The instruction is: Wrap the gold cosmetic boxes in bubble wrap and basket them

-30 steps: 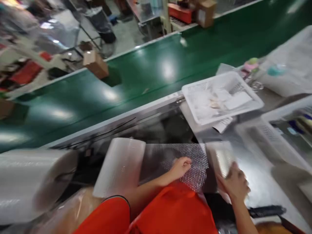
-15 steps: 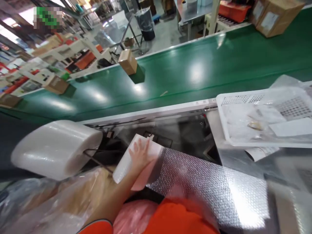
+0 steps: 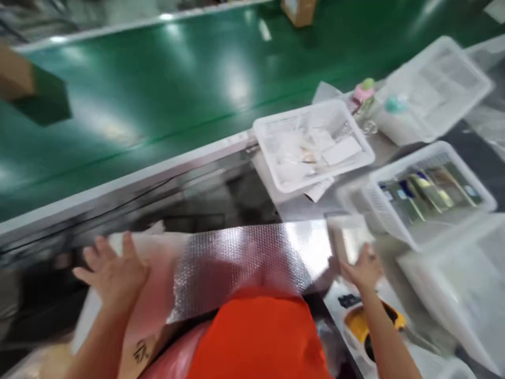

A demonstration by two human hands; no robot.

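- A sheet of bubble wrap (image 3: 244, 263) — silvery, dimpled, see-through — lies stretched along the near edge of the steel workbench (image 3: 300, 208).
- The left hand (image 3: 112, 271), fingers spread flat, presses the roll end of the wrap.
- The right hand (image 3: 363, 268) meets the sheet's other end; blur hides its grip.
- White baskets (image 3: 311, 145) stand toward the bench's far right corner — beside a green conveyor belt (image 3: 158, 89).

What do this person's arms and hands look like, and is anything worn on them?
Both arms are bare from above the elbow down: no sleeves reach the forearms, and no gloves, watch or rings show. The left hand and right hand are blurred, so small details cannot be told. The person wears an orange garment over the body. No marks show on either arm.
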